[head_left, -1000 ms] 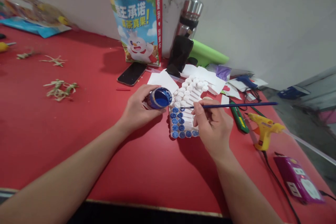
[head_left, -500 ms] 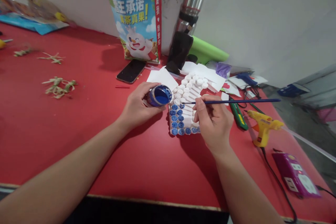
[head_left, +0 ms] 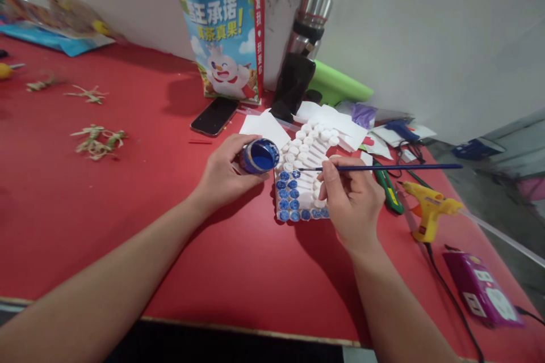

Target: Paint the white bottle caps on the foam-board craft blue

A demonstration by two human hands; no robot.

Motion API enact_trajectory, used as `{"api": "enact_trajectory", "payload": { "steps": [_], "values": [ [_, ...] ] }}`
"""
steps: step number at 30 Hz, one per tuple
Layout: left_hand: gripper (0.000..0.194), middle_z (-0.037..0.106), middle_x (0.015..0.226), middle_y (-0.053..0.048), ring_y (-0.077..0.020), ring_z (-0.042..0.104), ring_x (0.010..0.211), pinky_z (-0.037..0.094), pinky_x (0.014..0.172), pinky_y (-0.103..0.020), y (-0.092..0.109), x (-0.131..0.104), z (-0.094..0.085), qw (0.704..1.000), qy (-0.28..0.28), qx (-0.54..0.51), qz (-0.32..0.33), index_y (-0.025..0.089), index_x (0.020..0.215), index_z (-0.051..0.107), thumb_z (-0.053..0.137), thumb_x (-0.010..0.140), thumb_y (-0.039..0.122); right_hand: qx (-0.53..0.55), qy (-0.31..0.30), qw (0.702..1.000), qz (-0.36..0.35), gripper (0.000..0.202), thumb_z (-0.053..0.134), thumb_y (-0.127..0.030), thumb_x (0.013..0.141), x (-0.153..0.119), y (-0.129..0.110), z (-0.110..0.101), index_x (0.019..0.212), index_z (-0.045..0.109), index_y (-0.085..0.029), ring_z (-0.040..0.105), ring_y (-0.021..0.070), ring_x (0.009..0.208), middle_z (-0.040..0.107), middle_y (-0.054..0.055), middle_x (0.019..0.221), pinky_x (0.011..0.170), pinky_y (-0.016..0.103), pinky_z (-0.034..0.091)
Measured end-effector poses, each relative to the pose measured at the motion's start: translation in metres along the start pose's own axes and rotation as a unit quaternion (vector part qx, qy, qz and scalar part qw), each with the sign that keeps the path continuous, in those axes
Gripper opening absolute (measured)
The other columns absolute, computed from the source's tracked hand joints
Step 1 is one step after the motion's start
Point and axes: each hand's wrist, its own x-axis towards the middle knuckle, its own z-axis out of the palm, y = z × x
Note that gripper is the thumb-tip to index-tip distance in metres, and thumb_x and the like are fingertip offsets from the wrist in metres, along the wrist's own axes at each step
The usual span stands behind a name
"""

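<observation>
paintbrush (head_left: 400, 167) and blue paint jar (head_left: 260, 156) in separate hands (head_left: 356, 195)

Smooth red tabletop (head_left: 238, 272) with a soft sheen. At centre, a shiny jar (head_left: 248, 160), glass or plastic unclear, holds glossy blue paint (head_left: 263, 157) beside matt, paper-like white coils (head_left: 302, 136). Far: a polished metal flask (head_left: 314, 9), a glossy black phone (head_left: 214, 116). Left: rough, straw-like knots (head_left: 99, 146). Right: a smooth yellow plastic glue gun (head_left: 429, 209).

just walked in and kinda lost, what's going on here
Someone is painting small round pieces blue. The left hand holds an open jar of blue paint; the right hand holds a thin brush, its tip at or just beside a blue piece. The near-left pieces are blue; those farther back are white.
</observation>
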Motion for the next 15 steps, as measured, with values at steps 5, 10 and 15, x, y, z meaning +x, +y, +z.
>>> {"api": "enact_trajectory", "payload": {
  "steps": [5,10,15],
  "values": [
    [0.055,0.078,0.135,-0.013,-0.0334,0.075,0.125,0.062,0.111,-0.05,0.0,-0.0007,0.0016,1.0,0.006,-0.014,0.001,0.022,0.13,0.075,0.093,0.079,0.032,0.004,-0.003,1.0,0.001,0.018,0.068,-0.038,0.11,0.0002,-0.0016,-0.001,0.1,0.069,-0.024,0.061,0.0101,0.055,0.069,-0.002,0.08,0.055,0.027,0.049],
    [0.055,0.078,0.134,-0.012,-0.0337,0.075,0.125,0.061,0.112,-0.051,-0.0005,-0.0002,0.0009,1.0,0.007,-0.013,0.001,0.022,0.129,0.075,0.095,0.079,0.034,0.005,-0.017,1.0,0.007,0.017,0.068,-0.037,0.11,-0.0009,-0.002,-0.0011,0.1,0.068,-0.024,0.06,0.0104,0.055,0.069,-0.002,0.079,0.055,0.027,0.048],
    [0.056,0.078,0.133,-0.012,-0.033,0.075,0.123,0.062,0.11,-0.05,-0.0011,0.0,-0.0006,1.0,0.014,-0.004,0.001,0.023,0.13,0.075,0.096,0.079,0.034,-0.008,-0.018,1.0,-0.001,0.016,0.068,-0.036,0.11,-0.002,-0.0042,-0.0013,0.101,0.069,-0.024,0.06,0.0105,0.057,0.07,-0.001,0.079,0.056,0.027,0.047]
  ]
}}
